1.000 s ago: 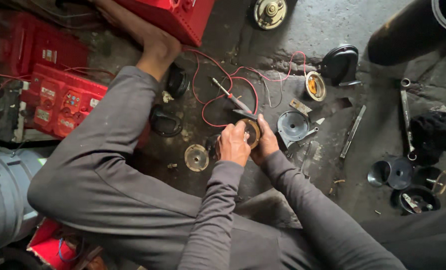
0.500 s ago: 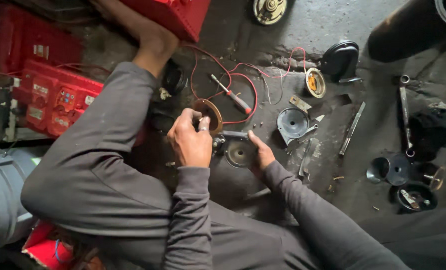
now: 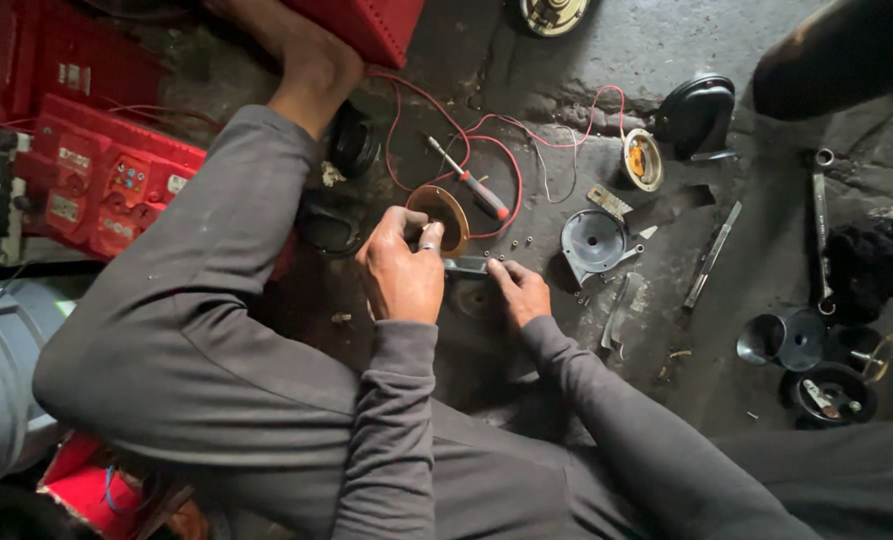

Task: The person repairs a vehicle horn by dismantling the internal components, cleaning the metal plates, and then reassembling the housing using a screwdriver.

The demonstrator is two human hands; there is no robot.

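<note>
Your left hand point(image 3: 402, 272) is curled shut around a thin brass-coloured disc point(image 3: 441, 213), lifted just off the concrete floor point(image 3: 667, 40). Your right hand point(image 3: 520, 291) presses fingers down on a small dark metal part point(image 3: 465, 265) beside it; grip unclear. Red-handled screwdriver point(image 3: 470, 182) lies just beyond, among red wires point(image 3: 497, 150).

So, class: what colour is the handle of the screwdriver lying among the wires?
Red, on the screwdriver; clearest in the head view.

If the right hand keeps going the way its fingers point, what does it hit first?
The right hand points up-left along the floor, fingertips on a small grey metal part. Past that, it would likely meet the left hand and the brass-coloured disc it holds; depth is unclear.
</note>
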